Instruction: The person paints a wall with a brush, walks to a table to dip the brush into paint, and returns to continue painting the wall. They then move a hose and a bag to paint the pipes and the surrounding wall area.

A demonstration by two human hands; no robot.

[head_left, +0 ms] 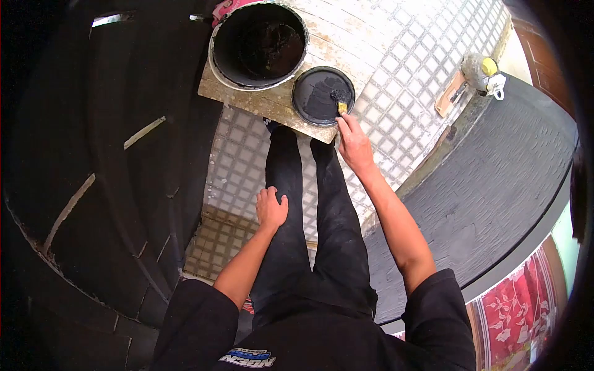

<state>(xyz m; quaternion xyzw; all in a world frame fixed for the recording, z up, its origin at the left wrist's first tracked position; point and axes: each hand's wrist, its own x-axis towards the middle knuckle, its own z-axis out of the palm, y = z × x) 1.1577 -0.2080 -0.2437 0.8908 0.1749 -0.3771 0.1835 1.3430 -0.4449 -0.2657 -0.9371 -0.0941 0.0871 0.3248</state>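
My right hand [355, 143] grips a paintbrush [342, 107], its bristles down in the black paint on a round, shallow black lid [314, 91]. Resting on my left thigh, my left hand [271, 208] has its fingers apart and holds nothing. Beside the lid stands a large bucket [258, 46], coated black inside, with dark paint at the bottom. Both bucket and lid sit on a paint-spotted wooden board [234, 93].
On the left rises a black-painted surface [80, 142] with several pale unpainted strips. A dark curved surface [489, 173] lies to the right. Near it are a plastic bottle [478, 72] and a white cup [496, 85]. Checkered tiles [396, 105] cover the floor.
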